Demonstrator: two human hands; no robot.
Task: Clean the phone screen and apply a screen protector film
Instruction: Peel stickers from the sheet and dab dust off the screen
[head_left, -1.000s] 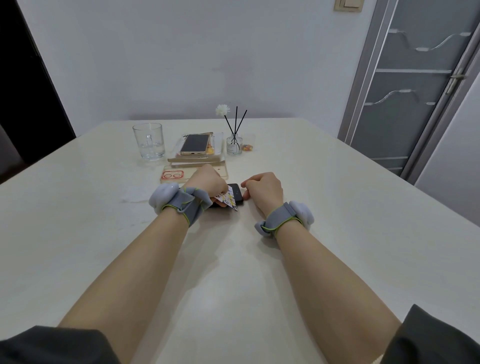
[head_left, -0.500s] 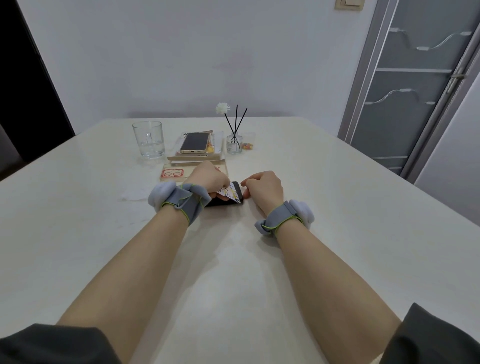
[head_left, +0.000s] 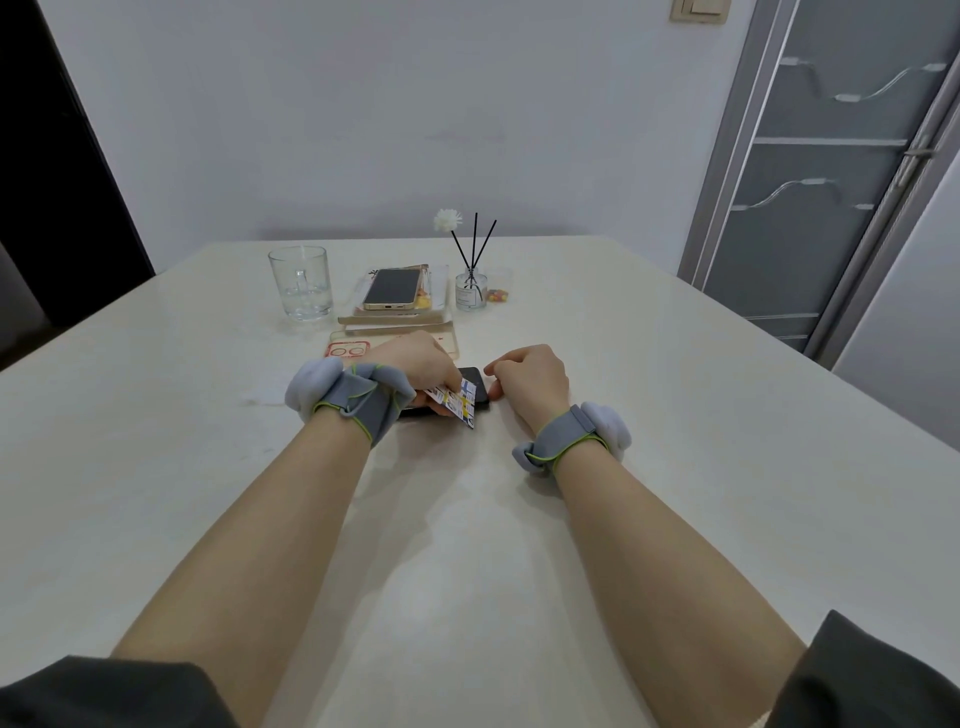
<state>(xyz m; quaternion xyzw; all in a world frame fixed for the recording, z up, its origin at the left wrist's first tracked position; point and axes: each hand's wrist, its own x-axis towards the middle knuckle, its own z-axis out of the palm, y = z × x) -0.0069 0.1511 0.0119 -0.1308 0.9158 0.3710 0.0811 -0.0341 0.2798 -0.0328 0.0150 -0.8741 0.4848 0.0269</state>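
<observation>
While your left hand (head_left: 415, 364) pinches a printed card (head_left: 461, 402) between thumb and fingers, the card lies tilted over the black phone (head_left: 475, 384), which rests flat on the table (head_left: 701, 441) between your two hands. Only the phone's right end shows; the rest sits under your left hand. Your right hand (head_left: 535, 376) is curled, with thumb and forefinger at the phone's right edge, but you cannot tell whether they pinch it. Just beyond your left knuckles a clear phone case (head_left: 348, 349) lies flat, and behind it a gold phone (head_left: 392, 288) rests on a stack of packets (head_left: 395, 318). A glass mug (head_left: 300, 283) stands left of the stack, a reed diffuser (head_left: 471, 288) right of it. Pale tabletop runs from your right hand out to the table's right edge, and more shows between your forearms
</observation>
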